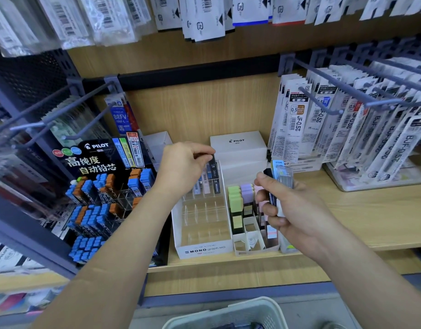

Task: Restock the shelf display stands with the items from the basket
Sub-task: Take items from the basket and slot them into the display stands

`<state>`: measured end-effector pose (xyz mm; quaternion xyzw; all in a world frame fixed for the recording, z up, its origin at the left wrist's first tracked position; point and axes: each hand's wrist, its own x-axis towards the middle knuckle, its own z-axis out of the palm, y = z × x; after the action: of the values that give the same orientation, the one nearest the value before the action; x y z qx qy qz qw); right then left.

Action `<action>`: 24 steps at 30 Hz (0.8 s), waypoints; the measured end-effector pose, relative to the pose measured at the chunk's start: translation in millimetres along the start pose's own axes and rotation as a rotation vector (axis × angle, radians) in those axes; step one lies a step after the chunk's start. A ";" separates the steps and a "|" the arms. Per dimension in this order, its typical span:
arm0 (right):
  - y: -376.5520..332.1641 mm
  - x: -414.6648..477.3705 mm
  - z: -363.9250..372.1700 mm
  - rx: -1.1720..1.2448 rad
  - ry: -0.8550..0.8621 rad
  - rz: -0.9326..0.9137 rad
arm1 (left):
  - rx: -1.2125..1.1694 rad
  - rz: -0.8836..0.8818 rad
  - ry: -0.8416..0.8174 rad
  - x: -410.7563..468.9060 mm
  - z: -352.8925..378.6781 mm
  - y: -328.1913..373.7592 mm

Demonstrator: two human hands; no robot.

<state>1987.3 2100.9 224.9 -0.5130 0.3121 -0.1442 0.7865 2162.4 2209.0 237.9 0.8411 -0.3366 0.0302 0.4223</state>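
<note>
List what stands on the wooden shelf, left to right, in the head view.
Black Pilot lead display stand → white MONO graph display box → white divided tray with pastel cases → clear bin under the hanging refills.

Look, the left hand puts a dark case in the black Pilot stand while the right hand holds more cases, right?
No. The head view shows the left hand pinching the dark case at the white MONO stand; the right hand holds more cases.
</note>
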 end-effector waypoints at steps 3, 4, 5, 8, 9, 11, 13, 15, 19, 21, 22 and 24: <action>-1.1 -1.1 -0.1 0.007 -0.018 0.007 | -0.053 -0.012 -0.008 -0.7 -2.8 3.2; -1.3 -1.5 -0.3 0.009 -0.021 0.010 | -0.055 -0.020 -0.036 -1.1 -3.0 2.9; -1.4 -1.6 -0.5 0.009 -0.023 0.014 | -0.035 -0.019 -0.075 -2.6 -2.1 1.7; -2.4 -2.7 0.0 -0.001 -0.031 0.025 | 0.073 -0.005 -0.192 -13.4 7.1 -10.3; -2.7 -3.0 0.4 -0.007 -0.034 0.028 | 0.108 0.001 -0.215 -18.2 11.2 -15.2; -3.0 -4.1 1.1 -0.015 -0.038 0.034 | 0.143 0.009 -0.207 -25.6 18.5 -23.0; -2.7 -4.8 1.8 -0.017 -0.037 0.038 | 0.140 0.020 -0.146 -28.6 22.7 -26.8; -2.2 -5.4 3.2 -0.021 -0.036 0.042 | 0.130 0.030 -0.105 -29.9 25.1 -27.0; -1.3 -5.5 6.1 -0.028 -0.043 0.064 | 0.127 0.123 -0.082 -32.0 29.8 -23.8; -1.2 -5.2 7.1 -0.015 -0.045 0.072 | 0.120 0.160 -0.068 -31.8 31.8 -24.3; -1.3 -5.0 7.5 0.000 -0.046 0.077 | 0.133 0.172 -0.072 -31.8 32.6 -26.1; -1.8 -4.8 7.4 0.037 -0.046 0.087 | 0.186 0.239 -0.083 -33.1 35.6 -31.4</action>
<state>1988.6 2108.1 230.2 -0.4876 0.3132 -0.1039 0.8083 2147.1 2213.9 182.3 0.8310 -0.4474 0.0765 0.3217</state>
